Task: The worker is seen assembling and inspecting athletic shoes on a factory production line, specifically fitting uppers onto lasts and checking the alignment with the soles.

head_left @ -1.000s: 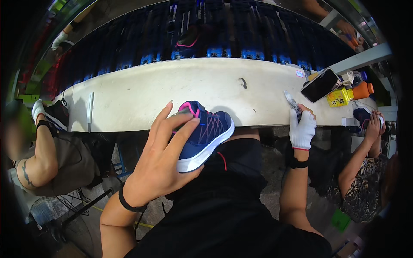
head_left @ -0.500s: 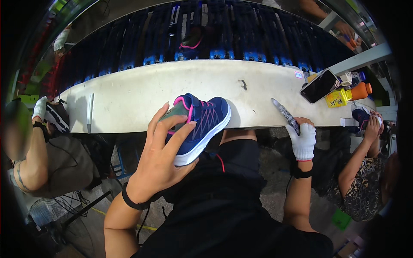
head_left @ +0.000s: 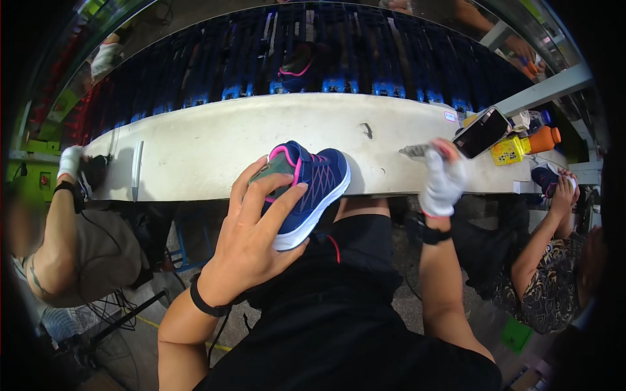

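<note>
A navy sneaker (head_left: 312, 186) with pink trim and a white sole is tilted at the bench's near edge, toe to the upper right. My bare left hand (head_left: 255, 225) grips it from the heel end, with fingers over the collar opening and the thumb by the sole. To the right of the shoe, apart from it, my gloved right hand (head_left: 442, 179) is raised over the bench and blurred by motion. It is closed on a grey mottled pen-shaped tool (head_left: 413, 150), whose tip points left. The tool's exact kind is not clear.
On the pale bench (head_left: 235, 124) lie a white pen-like stick (head_left: 137, 171) and a small dark scrap (head_left: 367, 130). A phone (head_left: 482, 133), yellow container (head_left: 510, 151) and orange bottle (head_left: 544, 139) stand right. Beyond is a roller conveyor (head_left: 385, 55) with another shoe (head_left: 297, 68). Co-workers sit on both sides.
My right hand has swung left and up with the pen-shaped tool, which is now nearly level. My left hand and the sneaker have barely shifted. The left co-worker's gloved hand has moved.
</note>
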Action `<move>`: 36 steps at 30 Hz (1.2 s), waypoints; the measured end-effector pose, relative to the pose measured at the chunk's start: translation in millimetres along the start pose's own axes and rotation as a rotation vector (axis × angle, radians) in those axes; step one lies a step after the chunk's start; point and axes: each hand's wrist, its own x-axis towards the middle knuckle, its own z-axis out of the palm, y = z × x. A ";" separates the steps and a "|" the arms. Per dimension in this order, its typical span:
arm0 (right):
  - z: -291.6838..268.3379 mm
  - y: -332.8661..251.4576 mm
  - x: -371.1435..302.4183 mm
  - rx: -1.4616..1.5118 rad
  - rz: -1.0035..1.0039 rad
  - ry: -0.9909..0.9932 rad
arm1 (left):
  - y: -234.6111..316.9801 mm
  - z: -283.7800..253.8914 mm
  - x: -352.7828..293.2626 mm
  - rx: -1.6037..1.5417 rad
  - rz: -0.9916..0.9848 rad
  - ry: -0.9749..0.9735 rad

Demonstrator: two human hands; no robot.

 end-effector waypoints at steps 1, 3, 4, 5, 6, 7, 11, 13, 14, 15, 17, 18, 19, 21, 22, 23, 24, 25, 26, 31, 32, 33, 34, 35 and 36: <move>18.1 0.7 6.3 -0.048 0.061 -0.023 | 1.2 0.4 -1.2 0.001 -0.013 -0.002; 50.6 6.1 21.7 0.104 0.081 -0.054 | 4.2 -1.8 -3.4 0.005 -0.028 0.005; 66.7 -8.5 26.0 0.246 0.148 -0.055 | 3.4 -2.5 -3.9 0.001 -0.037 0.001; 76.0 -25.5 28.1 0.251 0.142 -0.062 | 2.8 -3.0 -4.2 -0.004 -0.047 -0.004; 81.6 -44.0 25.8 0.552 0.222 -0.077 | 2.2 -3.0 -5.5 0.001 -0.049 0.004; 87.3 -57.3 21.6 0.851 0.304 -0.091 | 1.9 -2.1 -6.3 0.000 -0.061 0.003; 130.5 -93.9 2.2 1.155 0.644 -0.154 | -1.3 -2.1 -8.7 -0.018 -0.069 0.028; 140.2 -85.2 -2.6 1.298 0.683 -0.217 | -1.5 -2.7 -9.1 -0.005 -0.066 0.022; 141.7 -79.6 -2.4 1.310 0.708 -0.190 | -1.9 -2.6 -9.5 0.013 -0.061 0.021; 142.7 -72.5 -0.7 1.309 0.714 -0.189 | -1.8 -2.8 -9.6 0.011 -0.065 0.018; 142.3 -61.2 2.4 1.419 0.732 -0.284 | -1.6 -3.3 -10.0 0.022 -0.043 0.039; 143.9 -61.3 3.0 1.379 0.741 -0.308 | -1.8 -3.5 -9.7 0.022 -0.043 0.035; 145.3 -62.7 1.9 1.381 0.742 -0.304 | -1.5 -2.7 -9.0 0.011 -0.031 0.042; 149.6 -68.2 -3.2 1.458 0.745 -0.352 | -0.8 -1.9 -9.2 0.002 -0.016 0.045; 150.8 -73.0 -5.5 1.458 0.792 -0.324 | 0.2 -1.5 -11.5 -0.006 -0.039 0.044; 154.2 -79.3 -8.7 1.460 0.791 -0.319 | -0.3 -1.4 -13.3 -0.015 -0.062 0.042; 156.5 -85.9 -13.0 1.450 0.777 -0.368 | -0.5 -0.6 -15.5 -0.017 -0.065 0.040; 156.9 -89.5 -17.3 1.439 0.764 -0.418 | -1.3 0.3 -17.9 0.017 -0.062 0.044; 155.9 -90.0 -21.5 1.381 0.725 -0.397 | -1.7 0.8 -19.9 0.052 -0.061 0.049; 154.3 -97.8 -24.8 1.392 0.772 -0.313 | 4.0 0.8 -16.4 0.050 -0.071 0.068; 155.2 -100.1 -27.4 1.458 0.781 -0.357 | 4.6 0.5 -15.8 0.042 -0.066 0.059; 156.9 -103.9 -29.6 1.524 0.788 -0.401 | 4.5 0.5 -15.9 0.046 -0.069 0.056; 156.7 -113.0 -31.1 1.492 0.746 -0.430 | 4.3 0.8 -16.2 0.059 -0.065 0.062; 158.6 -117.9 -33.2 1.497 0.747 -0.428 | 3.9 0.6 -16.3 0.072 -0.061 0.067; 159.8 -122.0 -36.9 1.489 0.735 -0.412 | 4.2 -0.9 -16.2 0.072 -0.063 0.061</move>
